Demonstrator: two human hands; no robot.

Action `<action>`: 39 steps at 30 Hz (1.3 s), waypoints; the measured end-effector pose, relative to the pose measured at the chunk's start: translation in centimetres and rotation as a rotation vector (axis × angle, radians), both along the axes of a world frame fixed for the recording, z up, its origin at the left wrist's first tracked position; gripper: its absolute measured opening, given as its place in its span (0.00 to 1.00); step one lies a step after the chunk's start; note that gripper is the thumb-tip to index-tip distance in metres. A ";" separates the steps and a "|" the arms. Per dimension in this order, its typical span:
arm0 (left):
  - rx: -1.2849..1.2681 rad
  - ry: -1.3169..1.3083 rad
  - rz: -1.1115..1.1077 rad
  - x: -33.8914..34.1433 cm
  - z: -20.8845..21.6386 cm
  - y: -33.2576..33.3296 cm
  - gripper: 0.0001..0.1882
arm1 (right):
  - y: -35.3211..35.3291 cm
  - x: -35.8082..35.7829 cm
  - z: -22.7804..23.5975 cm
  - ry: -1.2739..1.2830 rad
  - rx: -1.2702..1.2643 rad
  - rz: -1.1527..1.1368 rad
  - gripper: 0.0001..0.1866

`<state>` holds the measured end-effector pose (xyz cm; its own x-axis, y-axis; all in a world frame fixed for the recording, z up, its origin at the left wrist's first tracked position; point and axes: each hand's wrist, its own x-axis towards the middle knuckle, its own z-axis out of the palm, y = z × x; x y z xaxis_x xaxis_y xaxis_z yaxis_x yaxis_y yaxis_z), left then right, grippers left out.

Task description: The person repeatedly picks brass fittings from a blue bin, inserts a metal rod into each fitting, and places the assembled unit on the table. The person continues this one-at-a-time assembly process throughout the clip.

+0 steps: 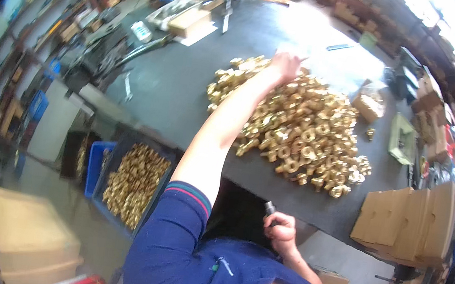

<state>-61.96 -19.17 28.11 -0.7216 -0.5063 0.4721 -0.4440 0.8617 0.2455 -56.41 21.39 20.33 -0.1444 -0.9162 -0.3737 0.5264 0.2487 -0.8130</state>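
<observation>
My left arm (218, 135) reaches across a large heap of brass fittings (313, 135) on the dark table. At the heap's far edge is my left hand (286, 67), with one finger stretched out to the right. Glare and blur soften its fingertips, and no held piece shows. Close to my body, below the table's front edge, my right hand (281, 228) is closed around a short dark cylindrical tool (270, 208) with a grey end. The fist hides the lower part of that tool.
A dark crate (102, 183) of brass fittings stands left of my arm, beside a blue bin (95, 165). Cardboard boxes (408, 221) line the right edge, near a pale green tray (403, 138). A wrench (128, 87) lies on the table's left.
</observation>
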 end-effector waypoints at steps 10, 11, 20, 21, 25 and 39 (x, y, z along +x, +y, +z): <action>0.587 0.660 0.375 38.4 -3.1 10.3 0.14 | -2.9 4.9 0.0 -0.080 -0.009 0.250 0.06; 0.821 0.831 0.474 42.2 -5.1 12.0 0.14 | -3.1 5.0 -0.4 -0.136 -0.023 0.267 0.06; 0.891 0.077 1.093 59.1 -28.4 23.7 0.17 | -5.9 8.6 -0.7 -0.049 0.102 0.468 0.07; 0.827 0.033 1.117 58.6 -29.3 22.8 0.16 | -6.1 9.3 -0.6 0.053 0.083 0.467 0.05; 0.864 -0.155 1.159 54.4 -28.0 18.5 0.16 | -6.8 9.6 -0.7 0.014 0.123 0.436 0.07; 0.870 -0.181 1.108 52.3 -27.7 16.9 0.14 | -5.7 7.8 -1.9 0.073 0.137 0.404 0.07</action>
<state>-9.63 -2.24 0.42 0.2184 -0.9174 -0.3328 -0.8611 -0.3416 0.3766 -48.59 15.72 18.38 0.1856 -0.8472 -0.4978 0.3072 0.5312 -0.7896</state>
